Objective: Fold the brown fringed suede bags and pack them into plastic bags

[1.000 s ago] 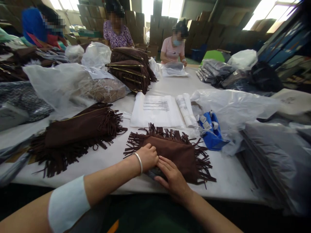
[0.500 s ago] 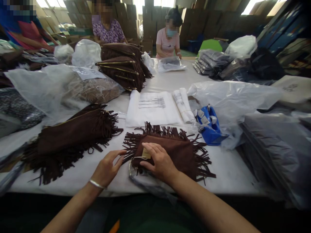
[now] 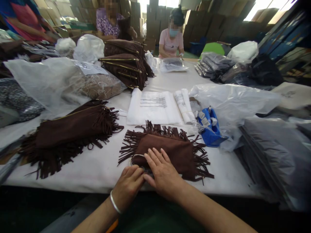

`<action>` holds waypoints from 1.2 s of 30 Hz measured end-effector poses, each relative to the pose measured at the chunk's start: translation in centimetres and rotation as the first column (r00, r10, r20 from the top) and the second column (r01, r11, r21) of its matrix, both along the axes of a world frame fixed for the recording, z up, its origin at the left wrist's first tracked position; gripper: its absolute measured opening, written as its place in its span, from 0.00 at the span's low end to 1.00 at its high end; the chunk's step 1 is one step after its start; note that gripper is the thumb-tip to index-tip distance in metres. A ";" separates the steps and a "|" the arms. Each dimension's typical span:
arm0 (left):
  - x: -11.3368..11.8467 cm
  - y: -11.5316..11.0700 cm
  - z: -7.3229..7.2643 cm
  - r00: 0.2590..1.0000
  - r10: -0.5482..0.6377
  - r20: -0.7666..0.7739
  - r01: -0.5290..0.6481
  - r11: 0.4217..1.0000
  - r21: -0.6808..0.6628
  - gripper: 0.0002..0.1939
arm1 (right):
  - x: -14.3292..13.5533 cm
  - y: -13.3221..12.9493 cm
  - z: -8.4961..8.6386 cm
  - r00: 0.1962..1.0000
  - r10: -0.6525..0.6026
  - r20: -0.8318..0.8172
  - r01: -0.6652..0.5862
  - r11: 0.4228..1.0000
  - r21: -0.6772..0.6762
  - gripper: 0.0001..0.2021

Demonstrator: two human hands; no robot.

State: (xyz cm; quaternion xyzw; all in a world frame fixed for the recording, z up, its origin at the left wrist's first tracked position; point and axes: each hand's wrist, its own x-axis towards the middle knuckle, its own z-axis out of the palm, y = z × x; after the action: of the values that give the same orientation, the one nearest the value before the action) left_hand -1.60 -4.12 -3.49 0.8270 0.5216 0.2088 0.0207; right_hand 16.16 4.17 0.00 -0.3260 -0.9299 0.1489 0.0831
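A dark brown fringed bag lies flat in front of me, with fringe spreading from its sides and far edge. My right hand rests on its near left part, palm down, fingers stretched out. At the bag's near left corner, my left hand has its fingers curled together, thumb side against the right thumb. What those fingers pinch is hidden; a bit of clear plastic shows beside them. A pale string loop shows at the same corner. To the left lies a second brown fringed bag with a gold zipper.
White printed plastic bags lie beyond the bag, with a blue tape dispenser to their right. Stacked brown bags stand behind. Wrapped dark goods fill the right side. Co-workers are across the table.
My left hand has moved right to the bag's near corner and its fingers have curled. The right hand has slid slightly nearer me, covering the tan tag. A co-worker has lifted a brown item.
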 end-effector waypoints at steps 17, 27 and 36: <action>0.0 -4.0 -0.8 0.316 0.586 0.746 0.055 0.774 -0.631 0.18 | -2.6 2.2 -3.3 0.996 -0.032 0.082 0.007 0.956 0.292 0.24; 1.9 5.0 -0.1 -0.707 0.566 0.424 0.528 0.821 -0.215 0.36 | -1.6 0.1 -2.0 0.997 0.058 0.044 -0.070 0.922 0.381 0.25; -2.9 7.8 -0.4 -0.539 0.524 0.659 0.293 0.850 -0.437 0.20 | -0.7 -3.4 -5.2 0.993 0.078 -0.083 -0.040 0.924 0.381 0.21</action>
State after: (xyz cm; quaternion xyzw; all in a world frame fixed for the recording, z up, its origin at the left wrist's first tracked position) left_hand -4.53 3.68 -3.87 0.0879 0.3636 0.6835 0.6268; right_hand 15.46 0.81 -5.20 -0.2680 -0.9454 -0.0152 0.1850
